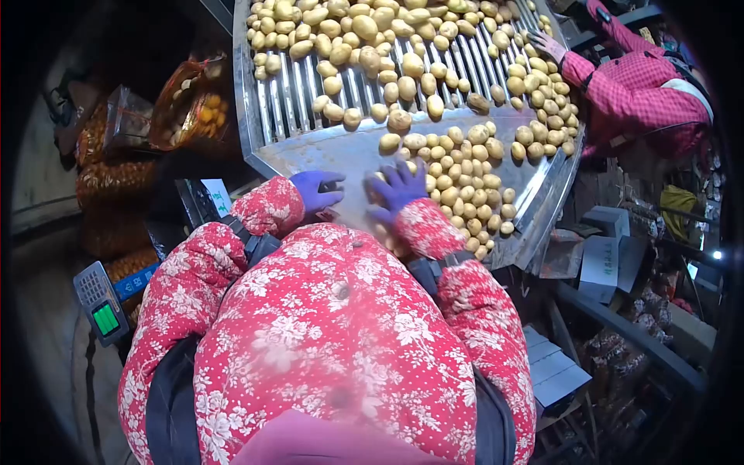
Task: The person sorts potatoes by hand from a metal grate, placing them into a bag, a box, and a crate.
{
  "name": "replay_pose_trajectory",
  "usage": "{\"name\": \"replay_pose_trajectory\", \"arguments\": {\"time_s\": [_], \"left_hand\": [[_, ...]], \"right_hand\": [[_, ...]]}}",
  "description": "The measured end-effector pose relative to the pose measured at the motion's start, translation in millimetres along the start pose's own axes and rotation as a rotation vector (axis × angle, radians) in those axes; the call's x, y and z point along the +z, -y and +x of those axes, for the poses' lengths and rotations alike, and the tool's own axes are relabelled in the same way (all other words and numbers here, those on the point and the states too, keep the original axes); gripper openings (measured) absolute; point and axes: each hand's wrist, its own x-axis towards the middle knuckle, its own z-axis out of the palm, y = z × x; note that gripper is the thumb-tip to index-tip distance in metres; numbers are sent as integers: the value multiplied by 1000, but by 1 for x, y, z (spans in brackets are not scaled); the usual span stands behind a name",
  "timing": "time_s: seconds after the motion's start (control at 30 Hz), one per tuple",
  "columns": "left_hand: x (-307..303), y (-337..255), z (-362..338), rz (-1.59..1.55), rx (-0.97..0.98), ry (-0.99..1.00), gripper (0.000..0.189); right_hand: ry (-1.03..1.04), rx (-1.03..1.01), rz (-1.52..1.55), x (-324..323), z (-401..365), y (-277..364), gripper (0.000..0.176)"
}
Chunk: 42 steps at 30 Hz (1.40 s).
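Note:
Many potatoes (465, 174) lie heaped on the metal chute of a sorting machine, and more rest on its rollers (291, 97). My left hand (318, 191), in a purple glove, is over the near left edge of the metal plate (302, 151); its fingers are bent and apart, with no potato visible between them. My right hand (401, 188), also gloved in purple, has its fingers spread at the left side of the potato heap. A few potatoes show beside and beneath it.
A co-worker in a pink checked jacket (647, 97) reaches toward the potatoes at the right. Net sacks (190, 108) stand at the left, near a scale display (106, 316). White boxes (604, 260) are at the right, beside a metal rail (635, 337).

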Motion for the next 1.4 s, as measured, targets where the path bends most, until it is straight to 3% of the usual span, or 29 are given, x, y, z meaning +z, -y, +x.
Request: {"name": "replay_pose_trajectory", "arguments": {"time_s": [0.13, 0.17, 0.23, 0.27, 0.3, 0.37, 0.4, 0.43, 0.5, 0.57, 0.63, 0.67, 0.7, 0.73, 0.77, 0.8, 0.83, 0.9, 0.93, 1.0, 1.03, 1.07, 1.17, 1.2, 1.23, 1.27, 1.3, 1.37, 1.4], "left_hand": [[-5, 4, 18, -246, -37, -98, 36], [-6, 4, 17, -510, -91, -81, 39], [-12, 7, 14, -1031, -195, -22, 45], [-13, 4, 16, -1290, -248, 11, 49], [-13, -2, 14, -1364, -234, 63, 50], [-14, -13, 6, -1517, -206, 158, 54], [-16, -10, 6, -1577, -158, 244, 59], [-17, -7, 4, -1617, -173, 223, 60], [-18, -7, -1, -1700, -190, 185, 61], [-15, -13, -1, -1779, -125, 192, 63], [-10, -24, 2, -1834, -44, 213, 63], [-7, -18, 3, -1528, 12, 174, 63], [-6, -8, 4, -1219, 65, 134, 62], [-1, 2, 10, -1158, 86, 147, 62], [3, 13, 16, -1097, 108, 158, 62], [10, 22, 24, -1284, 101, 226, 63], [10, 20, 28, -1466, 93, 300, 64], [3, 8, 38, -1681, -150, 290, 66], [1, -1, 34, -1640, -134, 252, 67], [5, -9, 28, -1724, -71, 252, 66], [9, -9, 28, -1752, -189, 167, 65], [15, -10, 28, -1773, -313, 84, 65], [2, -14, 13, -1826, -197, 307, 61], [2, -11, 14, -1829, -186, 331, 60], [1, -5, 16, -1831, -171, 353, 60], [5, 18, 24, -2000, 0, 565, 62], [1, 15, 22, -2018, -80, 425, 60], [-6, 6, 22, -2041, -227, 146, 55], [-7, 11, 21, -2238, -224, 127, 55]], "right_hand": [[-98, 52, -13, -18, -19, -16, 55], [-206, 158, -15, -16, -13, -30, 48], [-486, 154, -126, -16, 17, -42, 40], [-535, 159, -36, -11, 42, -53, 38], [-513, 136, -64, -29, 63, -51, 39], [-131, 232, -49, -30, 97, -64, 41], [-44, 298, -9, -33, 106, -64, 41], [44, 361, 31, -38, 115, -63, 41], [-367, 290, 261, -3, 105, -63, 48], [-198, 308, 718, 19, 99, -49, 57], [15, 375, 735, -45, 87, -13, 65], [-222, 341, 512, -34, 87, -29, 64], [-236, 499, 443, -67, 96, -35, 61], [-488, 372, 346, -56, 98, -71, 60], [-425, 571, -55, -54, 104, -90, 60], [-206, 711, 80, -55, 103, -108, 62], [-274, 651, 134, -43, 97, -120, 62], [-425, 520, 243, -21, 90, -138, 61], [-394, 589, 507, -31, 87, -114, 59], [-172, 482, 703, -22, 72, -87, 59], [-79, 425, 969, -38, 65, -67, 65], [-138, 459, 868, -46, 72, -67, 67], [-502, 482, 456, -68, 117, -99, 66], [-481, 412, 223, -67, 125, -125, 62], [-333, 500, 214, -63, 137, -142, 61], [-332, 463, 175, -50, 142, -157, 58], [-328, 425, 135, -41, 146, -165, 54], [-397, 482, 369, -42, 137, -157, 42], [-470, 482, 623, -30, 128, -151, 33]]}}
